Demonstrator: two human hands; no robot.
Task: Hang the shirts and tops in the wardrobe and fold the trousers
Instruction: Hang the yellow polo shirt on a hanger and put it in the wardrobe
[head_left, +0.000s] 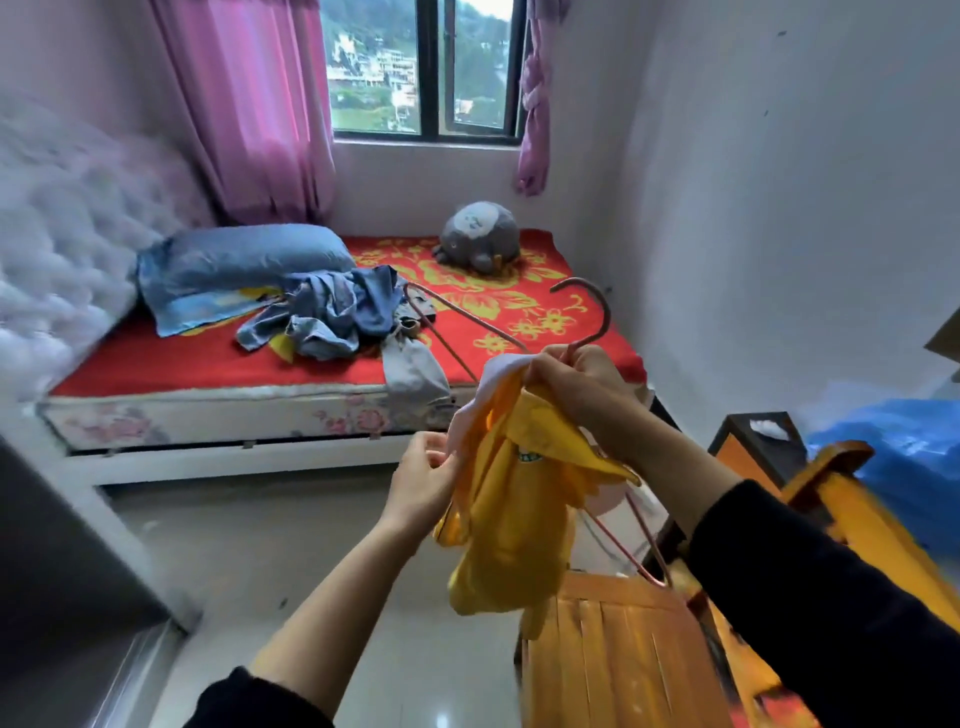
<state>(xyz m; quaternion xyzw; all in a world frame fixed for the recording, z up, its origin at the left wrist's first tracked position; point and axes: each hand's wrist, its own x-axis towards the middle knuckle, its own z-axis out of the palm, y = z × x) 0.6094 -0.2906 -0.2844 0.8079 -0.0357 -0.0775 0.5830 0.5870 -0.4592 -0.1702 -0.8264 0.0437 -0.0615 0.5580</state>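
A small bedroom with white walls, a pale tiled floor (270, 561) and pink curtains (249, 104) beside a window (426, 67) that looks onto hillside buildings. The bed (208, 364), spread with a red blanket patterned in yellow flowers, carries a blue pillow (244, 257), a grey soft toy (480, 236) and a heap of blue and grey clothes (337, 317) near its front edge. An orange wooden chair (623, 649) stands at lower right.

A person in dark sleeves holds a yellow top (509, 545) in the air in front of the bed. The right hand (576, 374) has its fingers clamped on the neck of a pink wire hanger (602, 312) and the top's collar. The left hand (423, 473) pinches the garment's left edge between thumb and fingers.

A small green-and-white mark on the top is too blurred to read.
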